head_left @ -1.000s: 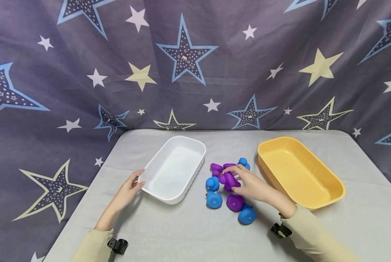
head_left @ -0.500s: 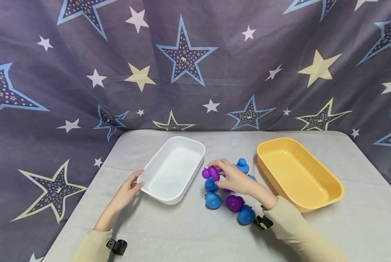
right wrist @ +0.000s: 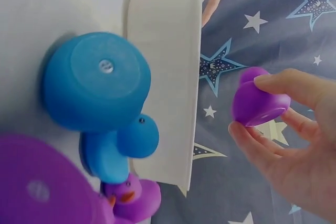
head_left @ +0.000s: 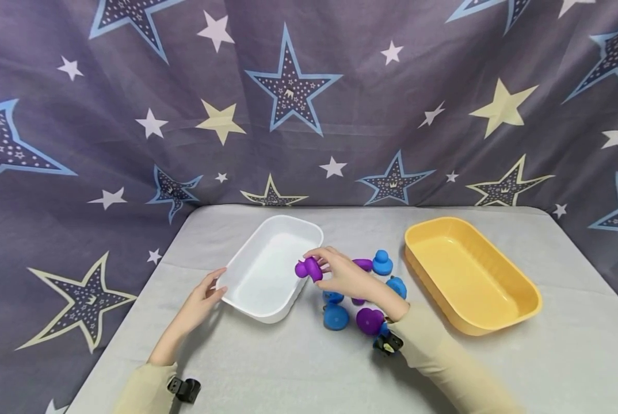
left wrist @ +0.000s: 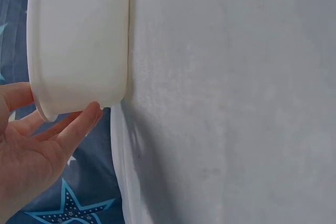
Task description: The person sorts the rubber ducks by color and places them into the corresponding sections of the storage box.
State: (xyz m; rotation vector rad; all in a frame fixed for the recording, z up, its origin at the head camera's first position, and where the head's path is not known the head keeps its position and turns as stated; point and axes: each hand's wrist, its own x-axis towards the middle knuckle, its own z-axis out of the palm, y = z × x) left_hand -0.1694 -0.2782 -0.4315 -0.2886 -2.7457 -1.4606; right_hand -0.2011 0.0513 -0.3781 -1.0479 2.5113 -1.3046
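My right hand pinches a purple rubber duck between thumb and fingers. It holds the duck in the air at the right rim of the white tub. In the right wrist view the purple duck is tilted, its flat base partly showing. My left hand grips the white tub's near-left corner. The left wrist view shows the thumb at the rim and the fingers against the wall. Below my right hand lie blue ducks and purple ducks, some partly hidden by the hand and sleeve.
A yellow tub stands on the right of the cloth-covered table. Two more blue ducks, one upright, lie between it and my right arm. A star-patterned curtain hangs behind the table.
My right hand has taken a purple duck from the group, lifted it and carried it left to the white tub's rim. My left hand has stayed on the white tub.
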